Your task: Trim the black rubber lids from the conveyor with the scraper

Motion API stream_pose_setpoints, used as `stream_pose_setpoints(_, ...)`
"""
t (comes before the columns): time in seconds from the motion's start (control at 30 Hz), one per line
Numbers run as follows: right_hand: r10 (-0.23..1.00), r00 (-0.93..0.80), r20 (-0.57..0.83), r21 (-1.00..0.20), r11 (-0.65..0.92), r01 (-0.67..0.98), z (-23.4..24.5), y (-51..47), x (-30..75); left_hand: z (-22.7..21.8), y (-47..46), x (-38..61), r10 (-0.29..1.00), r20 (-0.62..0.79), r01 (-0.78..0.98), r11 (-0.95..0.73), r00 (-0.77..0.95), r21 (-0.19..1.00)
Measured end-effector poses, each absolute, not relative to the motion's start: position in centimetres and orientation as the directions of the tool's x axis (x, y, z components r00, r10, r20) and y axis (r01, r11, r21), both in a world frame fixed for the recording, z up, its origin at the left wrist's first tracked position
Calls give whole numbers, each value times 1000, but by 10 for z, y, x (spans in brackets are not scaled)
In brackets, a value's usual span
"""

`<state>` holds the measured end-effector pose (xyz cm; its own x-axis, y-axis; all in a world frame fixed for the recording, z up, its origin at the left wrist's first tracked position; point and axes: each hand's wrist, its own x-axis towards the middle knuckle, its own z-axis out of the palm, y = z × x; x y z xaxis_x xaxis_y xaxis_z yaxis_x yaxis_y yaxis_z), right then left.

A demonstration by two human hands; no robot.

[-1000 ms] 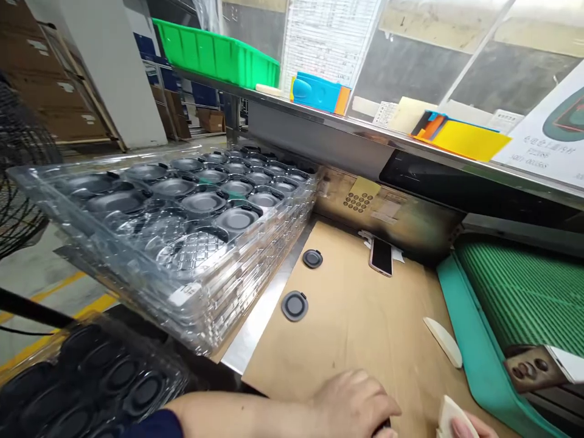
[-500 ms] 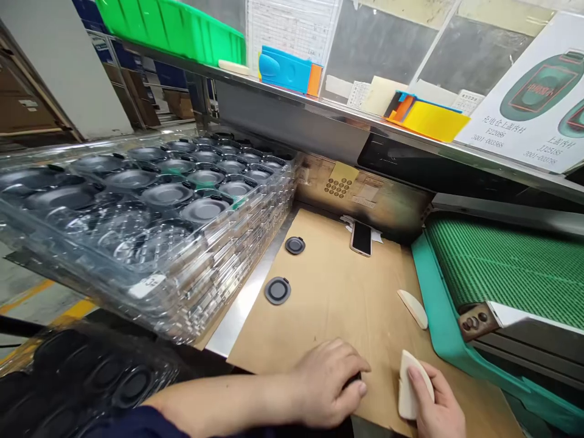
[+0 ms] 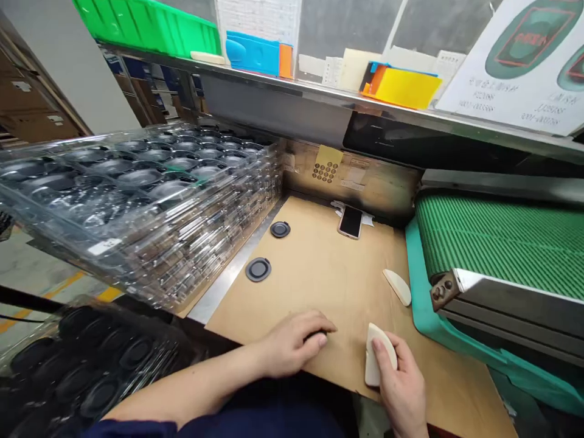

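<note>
A factory floor with a yellow line (image 3: 59,292) and cardboard boxes (image 3: 31,115) shows at the far left. Next to it stands a tall stack of clear plastic trays (image 3: 137,243) holding rows of round dark parts, and a lower tray (image 3: 91,371) of black parts sits nearer the person. A steel strip (image 3: 232,267) runs along the edge of the tabletop (image 3: 328,286), which is covered in brown cardboard. One black disc (image 3: 258,269) lies just beside that strip, and another black disc (image 3: 280,229) lies farther back, well apart from it.

The left hand (image 3: 292,344) lies palm down on the cardboard, its fingers curled over a dark object (image 3: 316,335) that they mostly hide; I cannot tell whether it is gripped. A phone (image 3: 350,222) lies flat near the back wall. The right hand (image 3: 401,389) is closed around a white pad (image 3: 376,356), with the pad's lower end near the cardboard. A second white pad (image 3: 398,287) lies on the tabletop beside a green conveyor belt (image 3: 497,243). Above everything, a shelf (image 3: 292,91) carries a green bin (image 3: 146,24) and a yellow sheet (image 3: 406,88), and a printed poster (image 3: 515,61) stands at the far right.
</note>
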<state>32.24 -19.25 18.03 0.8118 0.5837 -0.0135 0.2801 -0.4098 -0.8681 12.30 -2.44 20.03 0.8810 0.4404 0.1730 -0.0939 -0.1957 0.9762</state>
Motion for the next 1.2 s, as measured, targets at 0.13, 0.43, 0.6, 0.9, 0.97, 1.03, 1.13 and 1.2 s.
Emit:
stream_pose_setpoints(0.13,686,727,42,-881,-317,351,179,-194,320,200,-24,132,542,-6,-66,114,840,991)
stream_pose_setpoints(0.43,717,606,344,-834,-63,548,197,-201,303,209,-51,162,379,-231,-225,837,896,499)
stream_pose_setpoints(0.6,835,416,361,-713,-40,700,219,-196,285,199,-54,161,293,-180,-208,901,939,381)
stream_pose_setpoints(0.9,886,154,438,-352,12,936,223,-167,271,194,-56,160,270,-153,-187,891,951,413)
stream_pose_setpoints(0.97,894,177,412,-306,-47,951,226,-168,274,194,-56,160,271,-161,-187,895,949,404)
stream_pose_setpoints(1.03,908,205,366,-265,-110,958,230,-173,274,194,-56,160,287,-167,-203,897,943,392)
stream_pose_setpoints(1.13,938,209,275,-297,-124,947,232,-181,267,193,-56,161,312,-148,-236,892,939,386)
stream_pose_setpoints(1.2,951,178,254,-365,-76,928,231,-182,263,193,-56,161,315,-128,-246,891,941,381)
